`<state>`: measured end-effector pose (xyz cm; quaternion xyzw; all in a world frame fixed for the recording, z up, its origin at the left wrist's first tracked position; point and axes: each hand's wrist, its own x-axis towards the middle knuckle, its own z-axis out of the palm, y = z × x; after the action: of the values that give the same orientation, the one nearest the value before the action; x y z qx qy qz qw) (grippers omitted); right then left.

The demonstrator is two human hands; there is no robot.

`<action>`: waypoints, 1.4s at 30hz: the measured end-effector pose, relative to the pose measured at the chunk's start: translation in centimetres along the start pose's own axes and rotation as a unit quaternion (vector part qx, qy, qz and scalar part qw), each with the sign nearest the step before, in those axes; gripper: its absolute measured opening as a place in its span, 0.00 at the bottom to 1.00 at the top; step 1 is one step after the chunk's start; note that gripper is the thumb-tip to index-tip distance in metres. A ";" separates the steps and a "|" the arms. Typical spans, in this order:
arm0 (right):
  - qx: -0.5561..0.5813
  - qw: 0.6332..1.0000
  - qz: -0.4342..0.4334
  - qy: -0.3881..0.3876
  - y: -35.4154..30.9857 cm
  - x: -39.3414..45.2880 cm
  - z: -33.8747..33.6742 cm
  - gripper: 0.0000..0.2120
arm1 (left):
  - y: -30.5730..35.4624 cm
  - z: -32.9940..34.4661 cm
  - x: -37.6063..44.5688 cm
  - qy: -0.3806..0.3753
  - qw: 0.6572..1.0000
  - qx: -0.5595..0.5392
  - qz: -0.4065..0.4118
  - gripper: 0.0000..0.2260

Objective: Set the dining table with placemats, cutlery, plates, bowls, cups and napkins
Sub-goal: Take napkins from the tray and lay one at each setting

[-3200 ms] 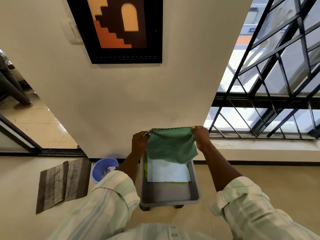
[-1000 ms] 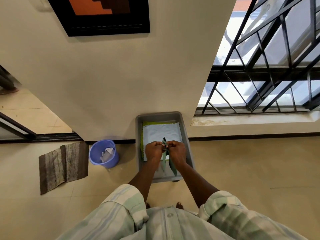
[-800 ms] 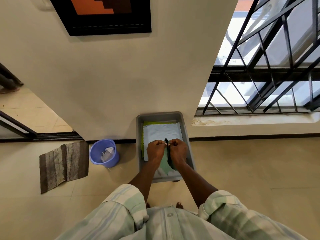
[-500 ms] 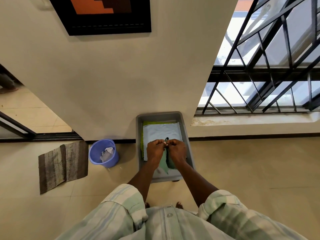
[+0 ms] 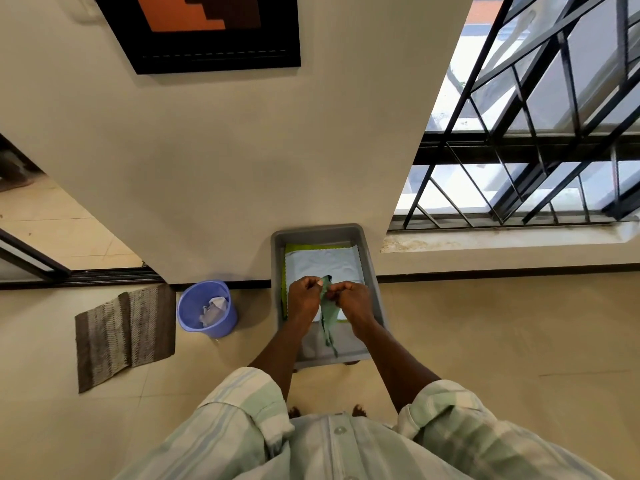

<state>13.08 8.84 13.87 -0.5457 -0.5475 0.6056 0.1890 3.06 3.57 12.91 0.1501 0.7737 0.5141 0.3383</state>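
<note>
I look straight down at a grey plastic tray (image 5: 373,271) standing on a low support by the wall. In it lies a white napkin (image 5: 323,265) on top of a lime-green cloth (image 5: 284,294). Above the tray my left hand (image 5: 304,299) and my right hand (image 5: 353,301) meet, both pinching the top edge of a dark green napkin (image 5: 328,315). The green napkin hangs folded in a narrow strip between my hands, its tip reaching the tray's near end.
A blue bucket (image 5: 207,308) with crumpled paper stands left of the tray. A brown striped mat (image 5: 124,336) lies on the tiled floor further left. A cream wall with a framed picture (image 5: 207,29) rises behind; a barred window (image 5: 536,133) is at right.
Three seconds ago I held the green napkin spread wide by two corners. My hands have since come together and lowered, so the napkin now hangs folded; in the last second it barely shifted.
</note>
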 end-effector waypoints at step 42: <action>-0.266 0.933 -0.228 -0.084 -11.7 2.7 0.3 0.02 | 7.7 -4.8 2.8 0.012 0.973 0.056 0.225 0.04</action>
<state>7.66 14.76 22.77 -0.3837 -0.8123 0.4217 0.1232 -3.11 5.16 19.96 0.3324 0.7518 0.5348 0.1956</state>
